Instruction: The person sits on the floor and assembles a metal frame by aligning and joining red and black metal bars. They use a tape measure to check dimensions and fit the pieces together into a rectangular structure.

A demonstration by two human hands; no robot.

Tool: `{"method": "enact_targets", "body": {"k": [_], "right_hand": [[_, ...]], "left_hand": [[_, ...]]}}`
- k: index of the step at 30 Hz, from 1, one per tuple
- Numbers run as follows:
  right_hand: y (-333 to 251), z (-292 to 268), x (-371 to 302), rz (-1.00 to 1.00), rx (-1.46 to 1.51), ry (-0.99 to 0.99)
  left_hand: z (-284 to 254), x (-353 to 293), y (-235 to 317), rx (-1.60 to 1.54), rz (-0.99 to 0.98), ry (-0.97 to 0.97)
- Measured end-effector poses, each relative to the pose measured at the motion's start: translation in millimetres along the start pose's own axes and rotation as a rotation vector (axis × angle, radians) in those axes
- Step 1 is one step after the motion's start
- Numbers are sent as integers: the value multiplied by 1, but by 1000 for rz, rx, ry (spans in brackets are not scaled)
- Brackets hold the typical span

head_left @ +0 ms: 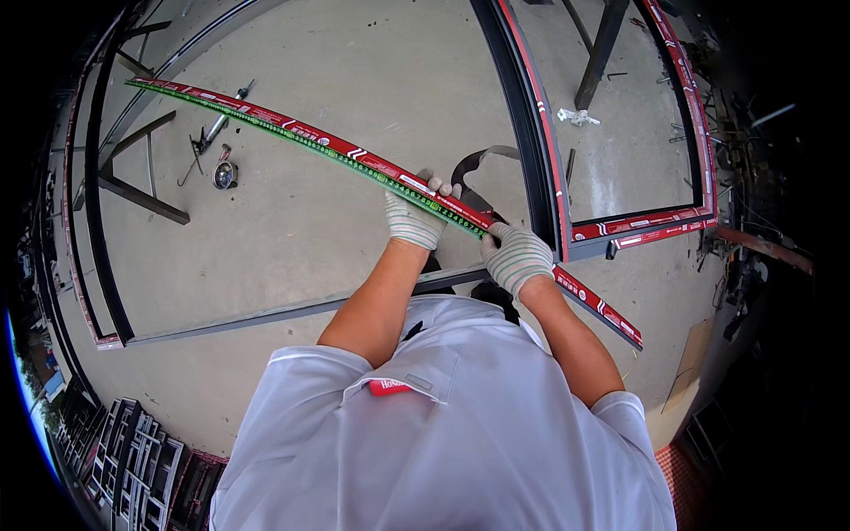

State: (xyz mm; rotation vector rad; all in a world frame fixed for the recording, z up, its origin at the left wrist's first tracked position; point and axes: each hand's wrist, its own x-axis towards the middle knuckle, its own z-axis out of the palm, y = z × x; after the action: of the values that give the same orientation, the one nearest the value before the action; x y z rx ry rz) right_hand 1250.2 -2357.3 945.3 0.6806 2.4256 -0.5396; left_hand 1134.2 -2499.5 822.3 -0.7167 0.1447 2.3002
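Red-taped metal strip, edged in green, is running diagonally from the upper left down to the lower right above the concrete floor. At far left, a dark frame is lying on that floor, with a caulking gun and a small round tin inside it. Moving right, the gloved left hand is wrapping its fingers around the strip. Just beside it, the gloved right hand is gripping the same strip, fingers curled closed.
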Motion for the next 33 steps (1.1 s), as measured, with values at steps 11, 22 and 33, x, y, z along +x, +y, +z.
{"method": "enact_targets", "body": {"k": [11, 22, 33], "right_hand": [[88, -13, -55, -8, 68, 161], [305, 6, -162, 58, 62, 249], [451, 23, -229, 161, 134, 279]], "left_hand": [[7, 16, 13, 208, 176, 72], [12, 34, 31, 392, 453, 210], [-6, 57, 36, 600, 527, 191]]}}
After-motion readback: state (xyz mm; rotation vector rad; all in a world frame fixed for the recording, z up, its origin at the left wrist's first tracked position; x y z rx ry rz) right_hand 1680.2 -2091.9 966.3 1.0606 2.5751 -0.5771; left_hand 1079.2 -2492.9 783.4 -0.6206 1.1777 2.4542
